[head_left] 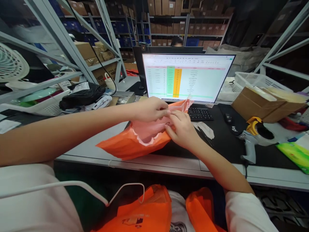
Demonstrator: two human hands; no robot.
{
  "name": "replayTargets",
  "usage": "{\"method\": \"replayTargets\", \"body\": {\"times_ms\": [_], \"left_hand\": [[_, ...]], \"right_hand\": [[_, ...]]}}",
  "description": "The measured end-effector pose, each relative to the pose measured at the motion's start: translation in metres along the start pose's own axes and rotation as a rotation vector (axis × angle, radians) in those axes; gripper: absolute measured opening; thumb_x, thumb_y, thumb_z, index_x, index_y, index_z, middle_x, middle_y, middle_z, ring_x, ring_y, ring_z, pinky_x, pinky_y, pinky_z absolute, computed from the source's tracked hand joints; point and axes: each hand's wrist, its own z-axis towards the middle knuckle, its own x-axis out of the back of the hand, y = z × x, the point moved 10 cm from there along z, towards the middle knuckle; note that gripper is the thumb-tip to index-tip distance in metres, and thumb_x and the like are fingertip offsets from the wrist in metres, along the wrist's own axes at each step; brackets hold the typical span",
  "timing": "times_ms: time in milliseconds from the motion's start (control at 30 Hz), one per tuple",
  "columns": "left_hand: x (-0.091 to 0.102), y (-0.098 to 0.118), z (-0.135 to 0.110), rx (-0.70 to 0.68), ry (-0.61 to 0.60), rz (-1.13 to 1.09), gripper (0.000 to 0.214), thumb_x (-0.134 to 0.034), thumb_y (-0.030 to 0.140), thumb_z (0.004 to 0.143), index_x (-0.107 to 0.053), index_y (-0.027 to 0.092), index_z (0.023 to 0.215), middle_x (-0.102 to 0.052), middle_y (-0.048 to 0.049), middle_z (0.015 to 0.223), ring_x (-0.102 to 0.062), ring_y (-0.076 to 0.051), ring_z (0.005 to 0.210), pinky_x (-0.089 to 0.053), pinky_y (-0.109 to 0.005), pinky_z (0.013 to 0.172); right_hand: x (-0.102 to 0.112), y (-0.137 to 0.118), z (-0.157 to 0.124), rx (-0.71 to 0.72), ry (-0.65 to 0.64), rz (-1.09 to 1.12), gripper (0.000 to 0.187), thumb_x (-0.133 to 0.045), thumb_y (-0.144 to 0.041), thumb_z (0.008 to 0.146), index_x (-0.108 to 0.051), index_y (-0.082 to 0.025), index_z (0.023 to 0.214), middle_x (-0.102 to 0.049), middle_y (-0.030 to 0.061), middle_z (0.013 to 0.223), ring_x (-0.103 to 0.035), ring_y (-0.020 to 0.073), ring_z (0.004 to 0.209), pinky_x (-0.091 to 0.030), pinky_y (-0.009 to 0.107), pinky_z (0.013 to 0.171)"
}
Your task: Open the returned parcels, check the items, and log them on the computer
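Note:
An orange plastic mailing bag (125, 146) lies slanted across the front of the desk, torn open along a ragged edge that bares its pink lining. My left hand (151, 109) reaches over the bag from the left, its fingers closed at the far side of the opening. Close against it, my right hand (182, 127) is closed on the bag's upper right part, thumb towards the opening. The fingertips of both hands nearly meet. What lies inside the bag, if anything, cannot be made out.
Behind the bag stands a monitor (187, 77) showing a spreadsheet, with a keyboard (200, 114) below it. To the right are a mouse (227, 118), a barcode scanner (249, 146), a yellow tape dispenser (254, 125) and a cardboard box (251, 104). A white basket (48, 106) stands left.

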Motion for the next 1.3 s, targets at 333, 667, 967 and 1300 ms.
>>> {"method": "replayTargets", "body": {"times_ms": [333, 667, 967, 1300], "left_hand": [[0.01, -0.015, -0.016, 0.076, 0.133, 0.631, 0.039, -0.037, 0.037, 0.103, -0.069, 0.017, 0.09, -0.073, -0.0098, 0.083, -0.066, -0.023, 0.071, -0.034, -0.033, 0.061], [0.045, -0.097, -0.034, 0.161, 0.288, 0.728, 0.038, -0.037, 0.036, 0.1, -0.07, 0.017, 0.094, -0.074, -0.0125, 0.09, -0.07, -0.029, 0.09, -0.045, -0.037, 0.077], [0.032, 0.023, -0.037, -0.308, 0.372, 0.218, 0.034, -0.056, 0.039, 0.095, -0.07, 0.024, 0.122, -0.068, -0.0099, 0.129, -0.061, -0.028, 0.122, -0.048, -0.044, 0.103], [-0.047, 0.046, 0.006, -0.219, -0.313, 0.135, 0.03, -0.05, 0.032, 0.094, -0.076, 0.022, 0.084, -0.072, -0.002, 0.072, -0.059, -0.016, 0.058, -0.039, -0.03, 0.057]], "right_hand": [[0.002, -0.01, -0.016, 0.137, 0.039, -0.055, 0.025, -0.053, -0.017, 0.103, -0.056, -0.019, 0.078, -0.06, -0.0014, 0.072, -0.049, 0.0147, 0.069, -0.031, 0.039, 0.091], [0.039, -0.003, -0.069, 0.251, -0.059, 0.015, 0.021, -0.056, -0.01, 0.1, -0.052, -0.02, 0.082, -0.061, -0.0017, 0.073, -0.059, 0.0144, 0.073, -0.031, 0.039, 0.08], [0.066, 0.007, -0.058, 0.174, 0.308, -0.141, 0.027, -0.072, -0.007, 0.089, -0.069, -0.024, 0.11, -0.071, 0.0066, 0.095, -0.065, 0.0233, 0.092, -0.047, 0.039, 0.08], [0.05, 0.002, -0.059, 0.136, 0.131, -0.205, 0.011, -0.069, -0.014, 0.095, -0.061, -0.02, 0.091, -0.071, 0.0024, 0.082, -0.063, 0.0194, 0.08, -0.04, 0.039, 0.077]]}}
